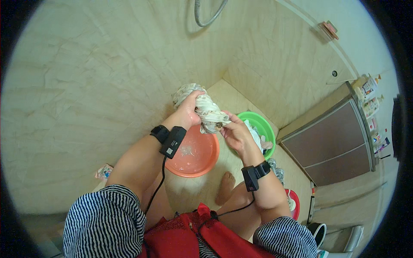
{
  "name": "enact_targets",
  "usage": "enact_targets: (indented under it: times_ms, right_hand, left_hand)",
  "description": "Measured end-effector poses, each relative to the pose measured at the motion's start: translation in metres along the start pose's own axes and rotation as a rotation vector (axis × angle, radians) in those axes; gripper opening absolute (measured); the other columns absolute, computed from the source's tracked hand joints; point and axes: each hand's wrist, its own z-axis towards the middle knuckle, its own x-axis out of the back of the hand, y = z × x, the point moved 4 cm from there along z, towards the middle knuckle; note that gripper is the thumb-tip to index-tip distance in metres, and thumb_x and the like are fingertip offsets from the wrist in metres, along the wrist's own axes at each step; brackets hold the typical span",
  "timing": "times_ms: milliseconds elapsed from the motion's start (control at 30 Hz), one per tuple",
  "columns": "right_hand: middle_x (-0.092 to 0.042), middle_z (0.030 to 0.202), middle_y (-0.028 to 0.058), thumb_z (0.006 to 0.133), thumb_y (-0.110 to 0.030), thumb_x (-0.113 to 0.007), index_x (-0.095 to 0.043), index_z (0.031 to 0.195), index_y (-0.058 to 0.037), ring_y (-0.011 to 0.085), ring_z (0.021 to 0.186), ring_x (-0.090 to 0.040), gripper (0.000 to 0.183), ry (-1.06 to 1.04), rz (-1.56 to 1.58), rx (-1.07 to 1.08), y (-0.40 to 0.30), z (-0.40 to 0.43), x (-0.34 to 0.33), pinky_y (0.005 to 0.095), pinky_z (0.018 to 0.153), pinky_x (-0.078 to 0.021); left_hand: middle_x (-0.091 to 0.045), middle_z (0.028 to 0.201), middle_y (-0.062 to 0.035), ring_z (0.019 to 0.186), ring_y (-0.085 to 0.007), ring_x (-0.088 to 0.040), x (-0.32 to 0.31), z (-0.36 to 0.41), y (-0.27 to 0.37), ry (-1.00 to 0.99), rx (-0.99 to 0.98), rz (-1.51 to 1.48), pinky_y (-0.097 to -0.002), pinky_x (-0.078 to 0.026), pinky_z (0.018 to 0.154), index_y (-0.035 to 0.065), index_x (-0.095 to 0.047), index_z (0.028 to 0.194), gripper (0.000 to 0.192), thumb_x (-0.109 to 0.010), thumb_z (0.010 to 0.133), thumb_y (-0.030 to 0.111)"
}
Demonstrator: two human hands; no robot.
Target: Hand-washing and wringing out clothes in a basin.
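A twisted, pale patterned cloth [208,108] is held up between my hands, above the far edge of an orange plastic basin [193,158] with water in it. My left hand [190,111] is wrapped around the middle of the roll. The fingers of my right hand [235,130] pinch its nearer end at the right. Right of that hand, a green plastic basin [270,129] on the floor holds white and other cloths [255,133], partly hidden by my right forearm.
A cabinet [329,142] with bottles [369,92] on top stands at the right. Shoes [276,169] and a red basin [295,203] lie on the floor beyond my right arm. A metal shower hose [206,22] hangs at the top. My bare foot [226,187] is near the orange basin.
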Motion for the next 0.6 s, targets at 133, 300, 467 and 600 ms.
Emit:
enact_targets:
  times_ms: [133, 300, 467, 600]
  right_hand:
    - [-0.060, 0.112, 0.0106, 0.081, 0.006, -0.060, -0.047, 0.127, -0.0005, 0.0234, 0.101, -0.060, 0.049, -0.170, -0.037, 0.001, -0.004, 0.000, 0.000, 0.0300, 0.086, -0.0500]
    - [-0.043, 0.134, 0.0182, 0.070, -0.008, -0.076, -0.037, 0.138, -0.0051, 0.0327, 0.120, -0.046, 0.079, -0.095, -0.915, 0.644, -0.017, -0.023, -0.010, 0.0430, 0.101, -0.0384]
    - [-0.018, 0.150, 0.0184, 0.055, -0.015, -0.083, -0.032, 0.143, -0.0264, 0.0432, 0.137, -0.020, 0.102, -0.019, -1.854, 1.068, 0.002, -0.033, -0.055, 0.0672, 0.101, -0.0248]
    - [-0.019, 0.149, 0.0220, 0.057, -0.012, -0.082, -0.031, 0.143, -0.0235, 0.0456, 0.135, -0.024, 0.101, 0.086, -1.806, 1.214, 0.002, -0.007, -0.051, 0.0619, 0.101, -0.0306]
  left_hand:
    - [-0.059, 0.098, -0.0142, 0.093, -0.0332, -0.058, 0.011, 0.011, 0.002, -0.020, 0.024, -0.035, -0.0573, -0.045, 0.088, 0.0054, -0.055, 0.095, 0.025, -0.059, 0.084, 0.027]
    - [-0.060, 0.105, -0.0161, 0.097, -0.0364, -0.058, 0.029, 0.020, 0.008, 0.122, -0.023, -0.113, -0.0595, -0.044, 0.089, 0.0060, -0.054, 0.099, 0.028, -0.052, 0.089, 0.032]
    - [-0.057, 0.119, -0.0159, 0.110, -0.0366, -0.053, 0.018, 0.008, 0.002, 0.133, -0.027, -0.111, -0.0572, -0.039, 0.095, 0.0062, -0.052, 0.114, 0.041, -0.046, 0.092, 0.041]
    - [-0.053, 0.127, -0.0140, 0.118, -0.0341, -0.049, 0.010, 0.005, -0.009, 0.102, -0.031, -0.096, -0.0538, -0.037, 0.099, 0.0080, -0.052, 0.122, 0.046, -0.040, 0.095, 0.044]
